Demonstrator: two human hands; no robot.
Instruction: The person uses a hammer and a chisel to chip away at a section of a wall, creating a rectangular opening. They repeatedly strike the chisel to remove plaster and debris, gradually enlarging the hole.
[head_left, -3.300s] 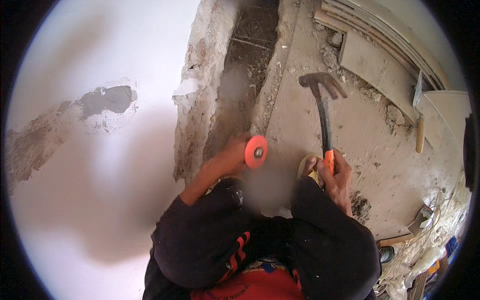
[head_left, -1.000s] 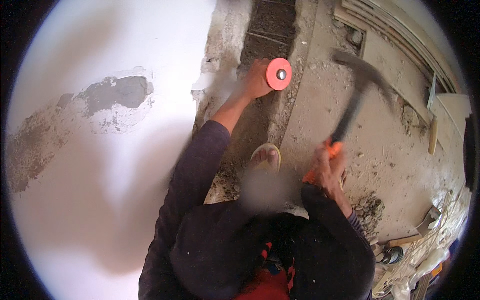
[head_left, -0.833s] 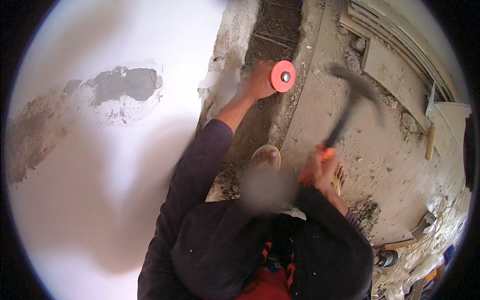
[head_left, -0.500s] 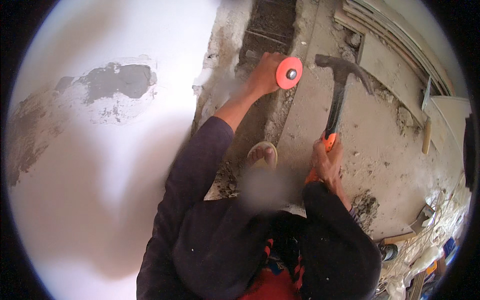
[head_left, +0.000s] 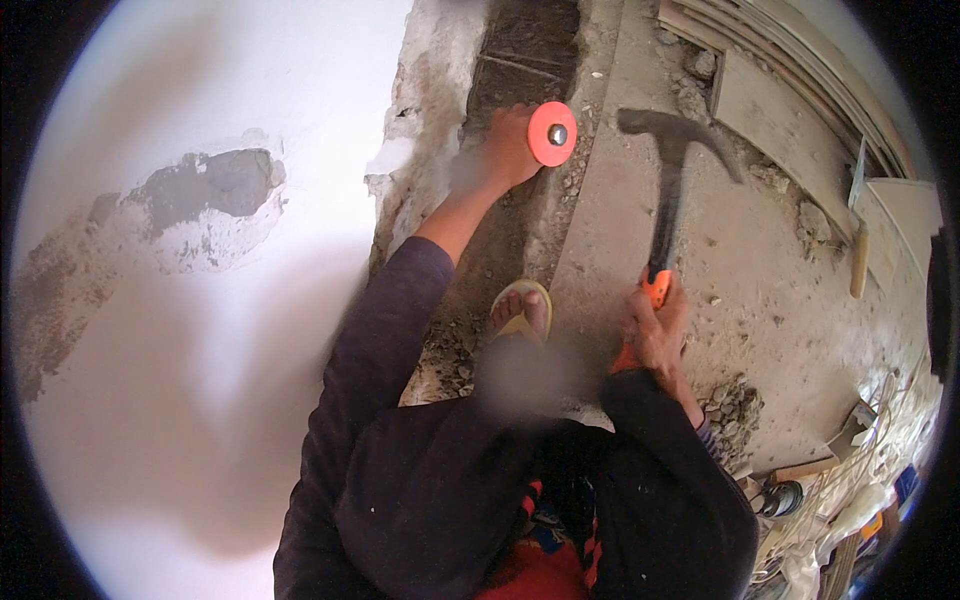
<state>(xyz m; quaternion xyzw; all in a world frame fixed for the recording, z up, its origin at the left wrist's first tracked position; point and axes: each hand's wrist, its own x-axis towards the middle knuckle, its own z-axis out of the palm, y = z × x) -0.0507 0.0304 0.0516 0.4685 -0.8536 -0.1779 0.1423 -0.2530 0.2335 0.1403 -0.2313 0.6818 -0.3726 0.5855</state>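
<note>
My left hand [head_left: 508, 150] is closed round the grip of a chisel with a round orange-red hand guard [head_left: 543, 122]. The guard's face and the bare metal striking end in its middle point up at me; the blade is hidden below my fist. Under it runs a rough trench [head_left: 520, 60] along the foot of the wall. My right hand [head_left: 662, 330] grips the orange and black handle of a claw hammer [head_left: 672, 190]. The hammer's dark head is raised to the right of the chisel, apart from it and slightly blurred.
A white wall [head_left: 300, 60] with a grey mortar patch [head_left: 215, 185] rises on the left. My sandalled foot [head_left: 522, 308] stands at the trench. On the dusty floor to the right are stacked boards [head_left: 790, 60], a wooden-handled tool [head_left: 859, 262], rubble [head_left: 735, 410] and tangled cables [head_left: 880, 400].
The chisel guard, my left hand and the wall appear slightly farther left in view. The hammer head has shifted a little left, still raised. Both grips are unchanged.
</note>
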